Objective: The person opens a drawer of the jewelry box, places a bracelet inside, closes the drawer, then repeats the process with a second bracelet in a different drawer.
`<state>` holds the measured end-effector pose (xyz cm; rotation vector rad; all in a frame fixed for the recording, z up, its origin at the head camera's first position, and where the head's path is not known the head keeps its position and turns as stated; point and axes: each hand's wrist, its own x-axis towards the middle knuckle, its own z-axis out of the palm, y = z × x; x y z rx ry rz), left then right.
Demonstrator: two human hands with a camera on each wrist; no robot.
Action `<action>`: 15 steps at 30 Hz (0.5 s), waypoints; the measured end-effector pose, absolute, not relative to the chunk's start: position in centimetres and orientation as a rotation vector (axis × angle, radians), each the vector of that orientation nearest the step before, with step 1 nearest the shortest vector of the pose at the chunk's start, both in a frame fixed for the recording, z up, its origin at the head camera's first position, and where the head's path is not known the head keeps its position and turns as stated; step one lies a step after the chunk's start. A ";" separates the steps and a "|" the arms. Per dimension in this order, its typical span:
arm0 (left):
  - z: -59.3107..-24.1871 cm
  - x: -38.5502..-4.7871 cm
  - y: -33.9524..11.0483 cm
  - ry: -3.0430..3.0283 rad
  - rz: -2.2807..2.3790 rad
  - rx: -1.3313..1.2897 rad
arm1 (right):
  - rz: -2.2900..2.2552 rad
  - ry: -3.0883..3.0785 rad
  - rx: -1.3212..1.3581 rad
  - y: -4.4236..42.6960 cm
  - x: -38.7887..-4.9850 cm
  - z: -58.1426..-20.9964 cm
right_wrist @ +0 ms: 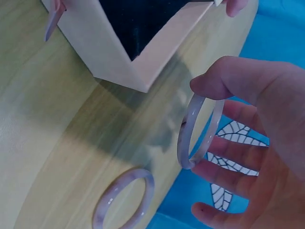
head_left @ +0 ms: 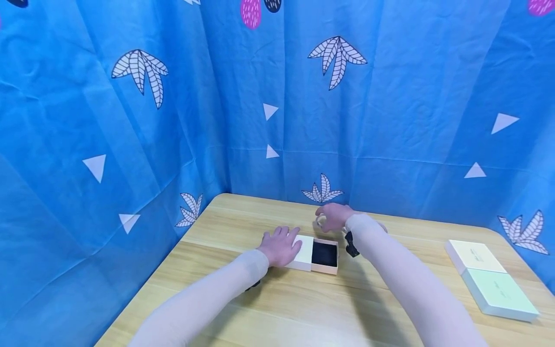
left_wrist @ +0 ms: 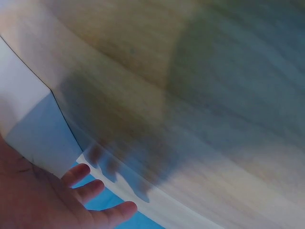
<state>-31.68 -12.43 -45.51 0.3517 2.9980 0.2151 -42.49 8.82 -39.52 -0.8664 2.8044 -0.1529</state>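
Observation:
My left hand (head_left: pixel 281 246) rests with spread fingers on the white sleeve (head_left: pixel 305 250) of a small slide-out box. In the left wrist view its fingers (left_wrist: pixel 90 192) reach past the box side. The drawer (head_left: pixel 325 270) sticks out to the right, showing a black lining (head_left: pixel 324 254); a pinkish tab (right_wrist: pixel 56 18) hangs at its end. Beyond the drawer, my right hand (head_left: pixel 336 217) pinches a pale, glossy bangle (right_wrist: pixel 184 138) between thumb and fingers, held above the table. A second pale bangle (right_wrist: pixel 106 196) lies on the table near that hand.
Two closed flat boxes, one cream (head_left: pixel 474 255) and one pale green (head_left: pixel 500 291), lie against each other at the right of the wooden table (head_left: pixel 204 236). A blue patterned curtain (head_left: pixel 390 120) hangs behind the table and along its left side.

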 end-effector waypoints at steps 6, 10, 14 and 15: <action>-45.3 -31.5 -12.3 2.997 0.233 0.360 | -0.122 2.796 -0.881 9.1 -42.2 -39.1; -45.7 -31.8 -12.4 2.996 0.239 0.357 | -0.111 2.785 -0.876 9.2 -41.7 -38.6; -45.7 -31.9 -12.4 2.990 0.222 0.355 | -0.101 2.776 -0.905 9.3 -40.9 -38.1; -45.7 -31.9 -12.4 2.986 0.218 0.354 | -0.099 2.775 -0.917 9.4 -40.7 -38.0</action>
